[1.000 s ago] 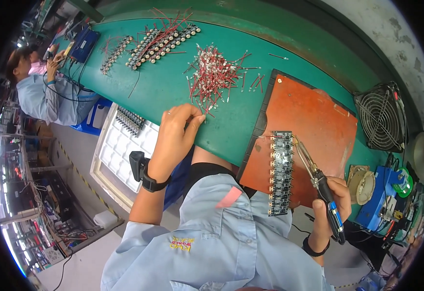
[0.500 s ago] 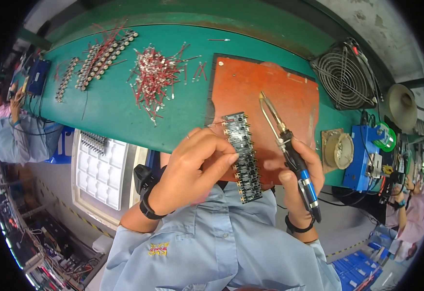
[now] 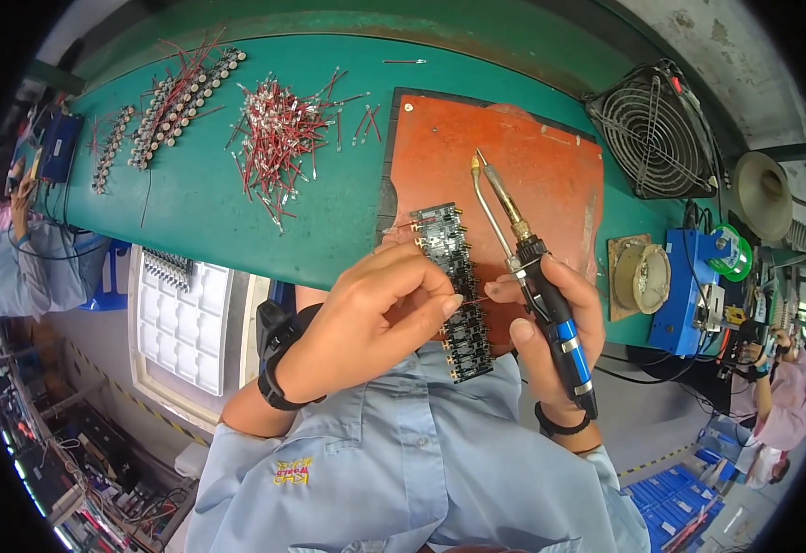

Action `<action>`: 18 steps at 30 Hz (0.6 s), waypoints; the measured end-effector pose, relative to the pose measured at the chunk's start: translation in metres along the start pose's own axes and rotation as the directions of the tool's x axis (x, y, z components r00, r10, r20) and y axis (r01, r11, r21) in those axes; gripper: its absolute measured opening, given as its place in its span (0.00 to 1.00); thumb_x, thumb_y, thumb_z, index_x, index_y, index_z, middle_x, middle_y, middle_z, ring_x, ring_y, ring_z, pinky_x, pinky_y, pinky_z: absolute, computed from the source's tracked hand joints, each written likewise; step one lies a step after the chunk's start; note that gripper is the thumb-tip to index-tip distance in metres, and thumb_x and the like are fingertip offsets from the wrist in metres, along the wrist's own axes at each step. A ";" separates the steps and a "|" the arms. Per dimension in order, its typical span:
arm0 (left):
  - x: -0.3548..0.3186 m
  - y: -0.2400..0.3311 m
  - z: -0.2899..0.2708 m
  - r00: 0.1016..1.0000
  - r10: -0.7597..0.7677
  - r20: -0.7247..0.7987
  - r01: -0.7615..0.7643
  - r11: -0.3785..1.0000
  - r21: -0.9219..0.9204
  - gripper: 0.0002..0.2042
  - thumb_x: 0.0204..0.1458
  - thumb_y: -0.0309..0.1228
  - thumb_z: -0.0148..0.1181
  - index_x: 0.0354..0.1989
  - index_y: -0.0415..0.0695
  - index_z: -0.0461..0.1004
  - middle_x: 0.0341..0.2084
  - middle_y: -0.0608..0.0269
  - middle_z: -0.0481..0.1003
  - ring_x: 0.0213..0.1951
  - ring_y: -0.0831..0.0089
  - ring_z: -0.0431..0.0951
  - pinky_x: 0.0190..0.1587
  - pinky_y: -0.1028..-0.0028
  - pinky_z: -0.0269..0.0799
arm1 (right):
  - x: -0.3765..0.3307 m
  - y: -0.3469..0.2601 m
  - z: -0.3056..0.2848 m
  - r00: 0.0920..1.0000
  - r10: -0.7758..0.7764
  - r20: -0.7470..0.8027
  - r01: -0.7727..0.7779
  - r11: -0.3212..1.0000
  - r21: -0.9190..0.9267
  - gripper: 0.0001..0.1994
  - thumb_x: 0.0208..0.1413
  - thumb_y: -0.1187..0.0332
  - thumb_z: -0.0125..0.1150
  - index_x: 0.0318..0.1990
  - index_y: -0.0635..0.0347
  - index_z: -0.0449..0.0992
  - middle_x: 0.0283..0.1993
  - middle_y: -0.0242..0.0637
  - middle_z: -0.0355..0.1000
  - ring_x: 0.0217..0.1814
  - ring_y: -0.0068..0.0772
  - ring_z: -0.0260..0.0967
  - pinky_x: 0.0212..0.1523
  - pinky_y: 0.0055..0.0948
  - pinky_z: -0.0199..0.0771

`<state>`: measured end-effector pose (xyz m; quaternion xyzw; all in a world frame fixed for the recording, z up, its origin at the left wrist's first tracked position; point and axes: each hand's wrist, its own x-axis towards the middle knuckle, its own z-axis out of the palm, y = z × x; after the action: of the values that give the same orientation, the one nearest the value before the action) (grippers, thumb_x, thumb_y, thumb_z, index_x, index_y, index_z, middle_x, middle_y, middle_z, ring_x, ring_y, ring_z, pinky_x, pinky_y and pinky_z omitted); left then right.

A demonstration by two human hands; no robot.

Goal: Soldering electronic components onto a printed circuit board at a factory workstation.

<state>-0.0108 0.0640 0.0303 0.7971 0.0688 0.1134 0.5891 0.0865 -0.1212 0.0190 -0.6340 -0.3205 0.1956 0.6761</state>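
Observation:
My left hand (image 3: 375, 318) pinches a thin red wire lead, its fingertips touching the side of a long black circuit board strip (image 3: 454, 286). The strip lies at the near edge of an orange mat (image 3: 532, 170) and juts over the table edge toward my chest. My right hand (image 3: 551, 323) grips a soldering iron (image 3: 537, 276) with a black and blue handle. The iron's tip points away from me over the mat. My right thumb meets the wire's other end beside the strip.
A pile of red wire pieces (image 3: 278, 138) lies on the green table (image 3: 200, 203), with rows of small parts (image 3: 177, 97) at the far left. A fan (image 3: 652, 134), a solder station (image 3: 689, 286) and a sponge holder (image 3: 638, 276) stand right. A white tray (image 3: 186, 318) sits below left. Other workers sit at both sides.
My left hand came back from the pile of red wires to the board strip with a wire. The right hand raised the iron closer to the strip. The view swung right.

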 end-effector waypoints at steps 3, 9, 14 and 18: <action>0.002 -0.004 0.000 1.000 0.023 0.018 -0.023 1.000 -0.007 0.06 0.51 0.24 0.61 0.26 0.38 0.71 0.21 0.67 0.66 0.22 0.77 0.62 0.24 0.77 0.57 | 0.002 0.002 -0.001 0.998 -0.047 0.032 0.048 0.998 -0.039 0.26 0.55 0.72 0.58 0.60 0.68 0.57 0.44 0.53 0.73 0.49 0.43 0.73 0.53 0.41 0.72; 0.003 -0.003 -0.008 0.990 -0.109 0.091 0.112 0.993 -0.037 0.05 0.48 0.23 0.62 0.25 0.39 0.71 0.24 0.66 0.68 0.26 0.76 0.64 0.30 0.77 0.59 | 0.005 0.009 -0.005 0.992 -0.090 0.084 0.091 0.996 -0.004 0.25 0.55 0.78 0.58 0.59 0.70 0.59 0.52 0.50 0.68 0.53 0.43 0.73 0.54 0.35 0.73; 0.016 -0.025 -0.019 0.989 0.102 -0.104 -0.069 0.958 0.277 0.05 0.44 0.26 0.63 0.24 0.42 0.73 0.34 0.63 0.70 0.40 0.66 0.67 0.46 0.69 0.58 | -0.003 0.001 -0.010 0.998 -0.009 -0.059 0.013 0.998 0.065 0.26 0.53 0.73 0.63 0.57 0.69 0.61 0.51 0.49 0.68 0.49 0.40 0.73 0.51 0.32 0.73; 0.028 -0.036 -0.026 0.991 -0.002 -0.130 0.037 0.964 0.263 0.05 0.42 0.27 0.64 0.23 0.42 0.73 0.39 0.62 0.69 0.45 0.65 0.66 0.52 0.68 0.55 | -0.013 -0.001 -0.031 0.996 -0.046 -0.079 0.044 0.999 -0.025 0.27 0.49 0.68 0.69 0.54 0.68 0.64 0.49 0.48 0.69 0.45 0.37 0.72 0.46 0.30 0.73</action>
<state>0.0108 0.1053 0.0055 0.8591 0.1291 0.1485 0.4725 0.0986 -0.1529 0.0183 -0.6416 -0.3097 0.1514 0.6852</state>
